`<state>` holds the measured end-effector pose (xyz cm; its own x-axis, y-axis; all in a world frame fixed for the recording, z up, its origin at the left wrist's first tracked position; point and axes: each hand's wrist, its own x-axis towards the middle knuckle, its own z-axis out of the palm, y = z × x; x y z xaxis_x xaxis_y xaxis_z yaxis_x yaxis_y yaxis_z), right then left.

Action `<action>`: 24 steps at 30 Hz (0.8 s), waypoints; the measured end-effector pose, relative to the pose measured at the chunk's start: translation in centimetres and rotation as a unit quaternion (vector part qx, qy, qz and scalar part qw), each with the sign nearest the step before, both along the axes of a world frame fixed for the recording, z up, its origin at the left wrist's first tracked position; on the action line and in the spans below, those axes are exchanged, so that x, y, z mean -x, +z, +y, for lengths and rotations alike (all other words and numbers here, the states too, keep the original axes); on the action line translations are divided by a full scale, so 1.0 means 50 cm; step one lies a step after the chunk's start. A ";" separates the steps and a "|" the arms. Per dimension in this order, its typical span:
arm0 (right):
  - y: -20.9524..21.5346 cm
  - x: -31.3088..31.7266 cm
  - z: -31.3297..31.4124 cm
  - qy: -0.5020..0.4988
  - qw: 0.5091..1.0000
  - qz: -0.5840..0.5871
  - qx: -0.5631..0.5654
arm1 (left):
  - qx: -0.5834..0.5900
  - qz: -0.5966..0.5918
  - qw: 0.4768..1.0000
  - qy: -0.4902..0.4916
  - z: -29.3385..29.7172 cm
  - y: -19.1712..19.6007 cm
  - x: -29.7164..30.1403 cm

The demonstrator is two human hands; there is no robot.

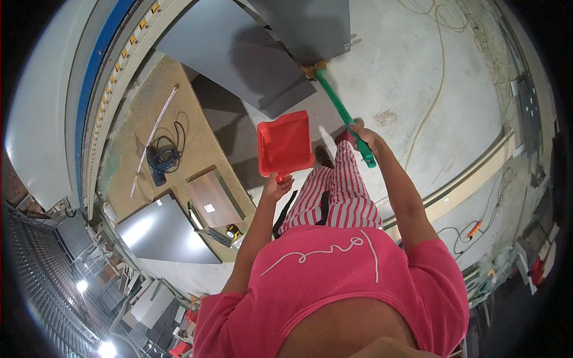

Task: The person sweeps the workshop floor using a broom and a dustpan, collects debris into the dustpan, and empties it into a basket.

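Observation:
My left hand (277, 186) is closed round the short handle of a red dustpan (285, 145). The pan's tray faces up, and I make out no pile of dirt in it. In my right hand (365, 137) is a hand brush with a long green handle (339, 106). Its brown bristles (315, 69) are at the edge of a dark grey panel (310, 27), partly hidden by the handle's end. Another grey panel (239, 53) lies just left of the brush, beyond the dustpan.
To the left, a wooden board (206, 128) carries a dark blue corded power tool (162, 162), a folding rule (156, 128) and a tape measure (233, 231). A shiny metal sheet (170, 232) lies nearer. A pale hose (439, 95) runs across the concrete floor (471, 113) at right.

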<state>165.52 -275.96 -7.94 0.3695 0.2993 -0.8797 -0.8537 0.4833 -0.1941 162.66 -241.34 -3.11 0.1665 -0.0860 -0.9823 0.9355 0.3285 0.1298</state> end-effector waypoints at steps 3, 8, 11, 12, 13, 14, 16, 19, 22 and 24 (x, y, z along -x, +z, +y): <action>0.001 -0.016 -0.010 -0.025 0.998 0.029 -0.039 | 0.011 -0.001 1.000 -0.001 0.003 0.005 0.004; 0.030 0.020 -0.076 -0.006 0.998 0.060 0.002 | 0.009 -0.021 1.000 -0.003 0.006 0.005 0.026; 0.048 0.038 -0.105 0.107 0.990 0.014 0.095 | 0.018 -0.041 0.999 0.019 0.004 0.000 0.034; 0.052 0.044 -0.107 0.192 0.967 -0.045 0.162 | 0.021 -0.044 0.999 0.017 0.006 -0.004 0.036; 0.099 0.027 -0.082 0.190 0.965 -0.054 0.175 | 0.015 -0.046 0.999 0.022 0.027 -0.007 0.048; 0.115 0.020 -0.073 0.195 0.964 -0.056 0.174 | 0.014 -0.047 0.998 0.028 0.035 -0.013 0.054; 0.130 0.013 -0.062 0.144 0.974 -0.034 0.173 | 0.024 -0.029 0.999 0.028 0.050 -0.021 0.060; 0.037 0.034 -0.069 0.095 0.987 -0.025 0.130 | 0.017 -0.017 0.999 0.029 0.024 -0.022 0.057; -0.016 0.073 -0.066 0.182 0.969 -0.067 0.155 | 0.009 -0.005 0.999 0.041 0.048 -0.027 0.054; -0.029 0.107 -0.079 0.159 0.976 -0.034 0.144 | 0.020 0.003 0.999 0.039 0.050 -0.022 0.063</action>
<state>160.17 -279.89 -9.40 0.3593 0.1523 -0.9207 -0.9318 0.1129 -0.3450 159.52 -238.86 -4.19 0.1674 -0.1113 -0.9796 0.9075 0.4057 0.1090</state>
